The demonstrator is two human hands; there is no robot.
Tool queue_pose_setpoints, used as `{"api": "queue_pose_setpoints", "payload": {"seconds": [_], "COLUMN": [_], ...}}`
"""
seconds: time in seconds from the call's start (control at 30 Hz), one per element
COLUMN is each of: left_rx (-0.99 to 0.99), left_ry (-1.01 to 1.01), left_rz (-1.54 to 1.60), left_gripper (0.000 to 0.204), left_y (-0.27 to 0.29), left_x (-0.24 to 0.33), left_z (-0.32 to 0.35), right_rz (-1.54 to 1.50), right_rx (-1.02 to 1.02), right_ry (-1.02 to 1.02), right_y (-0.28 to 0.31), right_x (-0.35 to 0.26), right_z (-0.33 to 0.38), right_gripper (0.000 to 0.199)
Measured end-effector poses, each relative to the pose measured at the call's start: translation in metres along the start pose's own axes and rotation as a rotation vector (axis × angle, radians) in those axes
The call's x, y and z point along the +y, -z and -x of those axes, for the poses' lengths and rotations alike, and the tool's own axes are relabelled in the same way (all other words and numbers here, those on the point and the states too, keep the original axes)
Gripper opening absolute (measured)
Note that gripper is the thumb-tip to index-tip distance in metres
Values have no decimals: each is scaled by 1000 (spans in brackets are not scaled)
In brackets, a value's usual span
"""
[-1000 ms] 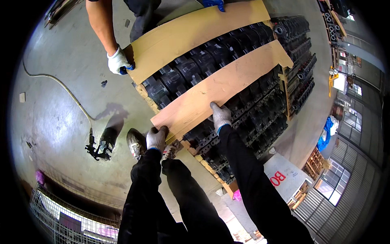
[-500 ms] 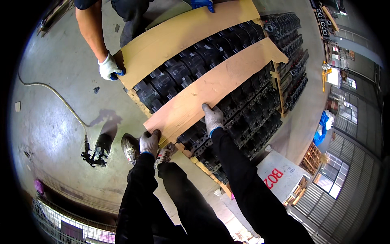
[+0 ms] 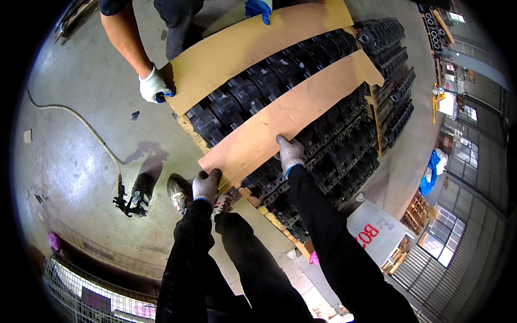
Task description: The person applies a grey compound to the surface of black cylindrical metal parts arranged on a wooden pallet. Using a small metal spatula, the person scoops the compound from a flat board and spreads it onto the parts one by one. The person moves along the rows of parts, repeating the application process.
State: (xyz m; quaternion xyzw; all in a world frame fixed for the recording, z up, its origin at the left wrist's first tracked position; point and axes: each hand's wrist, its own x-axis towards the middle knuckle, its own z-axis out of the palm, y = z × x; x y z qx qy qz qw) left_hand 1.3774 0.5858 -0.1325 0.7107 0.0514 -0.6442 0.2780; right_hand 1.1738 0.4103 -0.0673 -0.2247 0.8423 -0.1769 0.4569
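Observation:
A long strip of brown cardboard (image 3: 301, 99) lies slantwise across rows of black cast metal parts (image 3: 344, 142) on a wooden pallet (image 3: 277, 220). My left hand (image 3: 205, 185), in a whitish knit glove, grips the near-left end of this strip, its thumb on top. My right hand (image 3: 291, 152), gloved the same way, pinches the strip's near edge around its middle, the fingers hidden underneath. Farther off, a second cardboard strip (image 3: 253, 46) covers the far rows. A co-worker's gloved hand (image 3: 154, 86) holds its left end, and their blue-palmed glove (image 3: 259, 9) touches its far edge.
More black parts (image 3: 398, 59) stand beyond the pallet's right end. A hose (image 3: 86, 124) runs over the floor at left to a black tool (image 3: 129, 204). My shoes stand by the pallet's left corner. A grey marked box (image 3: 377, 226) sits at right, a wire cage (image 3: 102, 293) at lower left.
The whole view has shifted slightly, so the scene sits farther right. The co-worker's blue-palmed glove has moved left along the far strip. Both my hands keep their hold on the near cardboard.

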Motion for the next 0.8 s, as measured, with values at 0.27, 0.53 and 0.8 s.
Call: {"api": "queue_pose_setpoints", "payload": {"seconds": [0.27, 0.53, 0.8], "left_rx": [3, 12, 41], "left_ry": [-36, -62, -69], "left_rz": [151, 155, 341], "left_gripper": [27, 33, 52], "left_y": [-8, 9, 19], "left_x": [3, -43, -98], "left_z": [8, 10, 74], "right_rz": [-51, -91, -110], "right_rx": [-30, -85, -47], "right_ry": [-9, 8, -121], "right_y": [6, 7, -7], "right_x": [9, 19, 7], "right_z": [-10, -20, -27], "right_gripper": [44, 43, 45]}}
